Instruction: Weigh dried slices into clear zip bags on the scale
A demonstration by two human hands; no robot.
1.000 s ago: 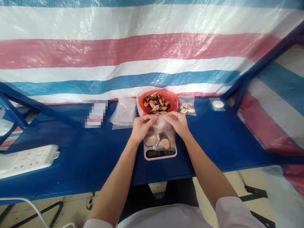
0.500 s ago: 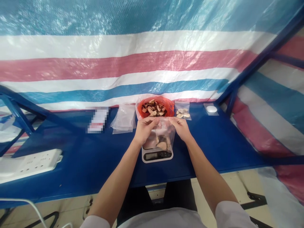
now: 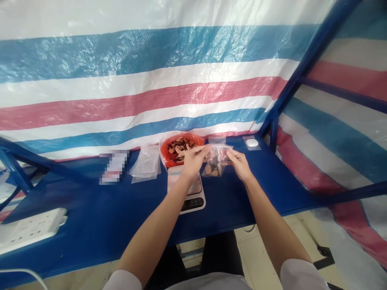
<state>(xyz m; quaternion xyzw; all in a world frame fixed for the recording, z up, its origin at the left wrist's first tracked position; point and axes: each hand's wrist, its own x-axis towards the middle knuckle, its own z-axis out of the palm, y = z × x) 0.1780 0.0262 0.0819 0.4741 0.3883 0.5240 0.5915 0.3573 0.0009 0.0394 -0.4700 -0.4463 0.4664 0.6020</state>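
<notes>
Between my two hands hangs a clear zip bag (image 3: 214, 168) with several brown dried slices at its bottom. My left hand (image 3: 194, 161) pinches the bag's upper left corner, and my right hand (image 3: 239, 162) grips the upper right side. The bag is to the right of a white kitchen scale (image 3: 198, 203), whose plate carries nothing I can see; my left forearm covers part of it. Behind my left hand sits a red plastic bag (image 3: 165, 151), open at the top and full of dried slices.
Flat clear bags (image 3: 146, 163) lie left of the red bag, beside a blurred-out card (image 3: 115, 167). A small packet with a white oval item (image 3: 252, 143) lies at the right back. A white power strip (image 3: 33, 231) is at the left. Striped sheeting (image 3: 145, 96) hangs behind the blue table (image 3: 115, 217).
Both hands have carried the zip bag from above the scale to its right side, where it now hides most of another filled bag behind. The camera view has turned to the right.
</notes>
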